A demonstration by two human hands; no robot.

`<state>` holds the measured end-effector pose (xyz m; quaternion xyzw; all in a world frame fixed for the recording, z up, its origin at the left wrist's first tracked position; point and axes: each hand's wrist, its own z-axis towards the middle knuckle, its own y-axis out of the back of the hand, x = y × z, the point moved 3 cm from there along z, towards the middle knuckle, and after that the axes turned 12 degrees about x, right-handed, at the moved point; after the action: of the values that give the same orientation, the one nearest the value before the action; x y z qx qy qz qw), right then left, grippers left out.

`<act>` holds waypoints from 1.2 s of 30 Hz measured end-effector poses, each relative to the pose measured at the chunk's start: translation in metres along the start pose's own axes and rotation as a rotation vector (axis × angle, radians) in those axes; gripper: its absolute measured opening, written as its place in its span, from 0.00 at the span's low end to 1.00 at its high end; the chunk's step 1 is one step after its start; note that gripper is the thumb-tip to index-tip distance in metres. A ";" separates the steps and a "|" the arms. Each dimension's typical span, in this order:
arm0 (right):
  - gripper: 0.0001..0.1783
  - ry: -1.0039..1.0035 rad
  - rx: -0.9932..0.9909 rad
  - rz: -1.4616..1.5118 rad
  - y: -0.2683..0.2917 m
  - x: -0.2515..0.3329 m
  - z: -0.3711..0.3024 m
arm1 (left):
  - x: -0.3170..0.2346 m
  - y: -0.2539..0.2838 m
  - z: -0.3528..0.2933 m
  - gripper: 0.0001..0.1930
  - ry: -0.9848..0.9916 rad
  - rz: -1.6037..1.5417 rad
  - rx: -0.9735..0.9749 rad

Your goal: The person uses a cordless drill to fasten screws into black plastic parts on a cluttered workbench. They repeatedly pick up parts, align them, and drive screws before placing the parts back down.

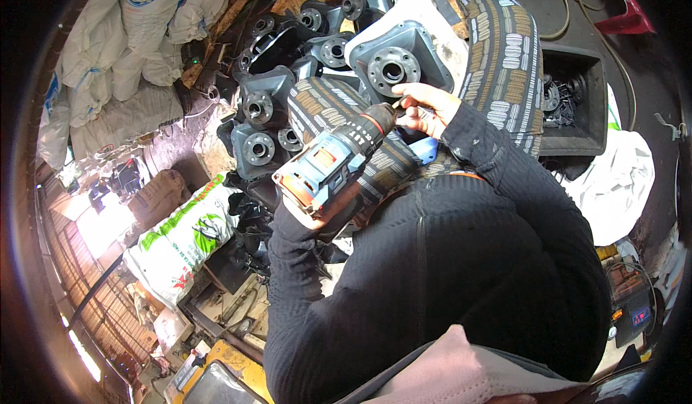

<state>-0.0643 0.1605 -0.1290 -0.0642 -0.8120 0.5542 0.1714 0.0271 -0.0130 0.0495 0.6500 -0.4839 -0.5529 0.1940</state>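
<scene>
A blue and orange cordless drill (335,157) lies across the front of my chest, its black chuck pointing up and to the right. My left hand (306,215) is wrapped round it from below, and the drill body covers most of the fingers. At the chuck's tip, my right hand (431,110) pinches a small thin piece, perhaps a bit, between thumb and finger. Just beyond that hand rests a grey square plastic part with a round bolted flange (393,71), on white cloth. Patterned fabric (375,160) covers my knees beneath the drill.
Several similar flanged parts (261,105) are heaped at the far left. A black bin (577,141) with dark small pieces stands to the right, beside a white sack (616,188). A white and green bag (184,238) lies on the left, and stacked white sacks (108,65) rise behind.
</scene>
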 end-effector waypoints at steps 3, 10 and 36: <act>0.12 0.020 0.011 0.004 0.014 -0.003 0.004 | 0.001 -0.004 0.001 0.19 0.022 -0.010 0.012; 0.11 -0.031 0.095 -0.092 0.023 0.000 0.004 | -0.001 -0.002 -0.006 0.19 0.033 0.094 0.081; 0.26 0.227 -0.622 -0.600 0.081 0.020 0.034 | 0.043 -0.009 -0.003 0.19 0.320 -0.107 0.065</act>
<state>-0.1021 0.1675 -0.2107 0.0652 -0.8988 0.1985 0.3854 0.0302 -0.0461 0.0211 0.7606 -0.4289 -0.4360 0.2178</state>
